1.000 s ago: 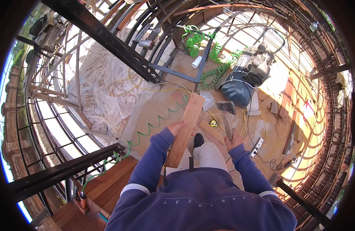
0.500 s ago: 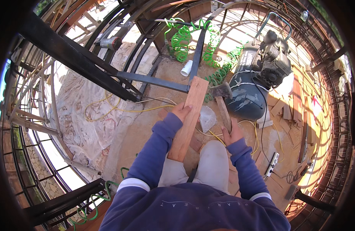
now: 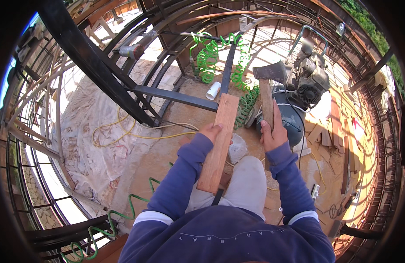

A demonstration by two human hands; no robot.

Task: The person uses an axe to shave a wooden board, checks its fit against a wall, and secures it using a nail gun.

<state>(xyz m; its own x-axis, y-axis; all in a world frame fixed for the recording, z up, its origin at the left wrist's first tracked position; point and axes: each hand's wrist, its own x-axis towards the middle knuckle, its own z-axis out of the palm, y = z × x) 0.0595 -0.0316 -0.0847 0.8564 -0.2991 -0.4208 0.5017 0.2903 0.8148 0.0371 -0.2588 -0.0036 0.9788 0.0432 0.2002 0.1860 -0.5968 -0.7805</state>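
My left hand (image 3: 212,133) grips a reddish wooden board (image 3: 221,147) by its edge, thumb on the face. The board slants upward away from me, its near end above my lap and its far end by the dark metal frame (image 3: 178,97). In my right hand (image 3: 274,131) is a hatchet (image 3: 266,101), held by its wooden handle with the fingers wrapped round. Its dark metal head points up and away, in front of the air compressor. A gap separates the hatchet from the board.
An air compressor (image 3: 290,122) stands ahead on the right. Green coiled hose (image 3: 207,61) hangs over the frame, near a white cup-like tube (image 3: 213,90). A clear plastic bag (image 3: 237,149) lies beyond my knee. Wood scraps (image 3: 325,131) and a power strip (image 3: 315,191) lie on the right.
My right hand has raised the hatchet, and its head now sits higher and further right. The board has shifted slightly, still in my left hand.
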